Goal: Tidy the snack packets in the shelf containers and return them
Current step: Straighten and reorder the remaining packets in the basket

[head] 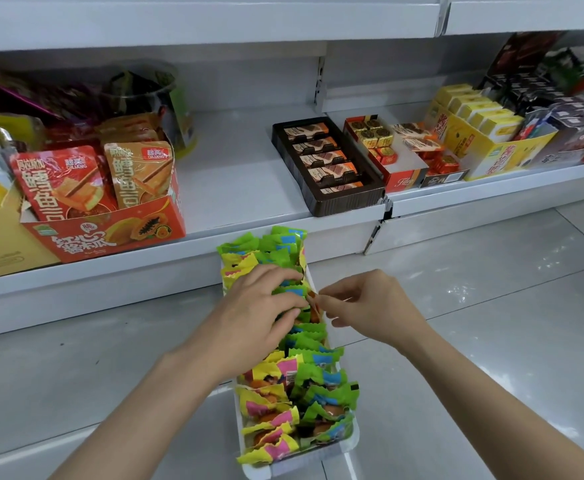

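A long white container (351, 441) lies on the grey floor in front of the shelf, packed with small green and yellow snack packets (304, 386). My left hand (259, 313) lies over the packets in the container's far half, fingers curled among the green ones. My right hand (370, 306) is at the container's right edge and pinches the end of an orange-tinted packet (313, 301) between thumb and forefinger. The packets under my left palm are hidden.
The white shelf (242, 174) has an open gap in the middle. An orange carton of red snack bags (110, 230) stands to its left, a brown tray of chocolate bars (328, 168) to its right, and further boxes (474, 143) beyond. Tiled floor (491, 306) lies to the right.
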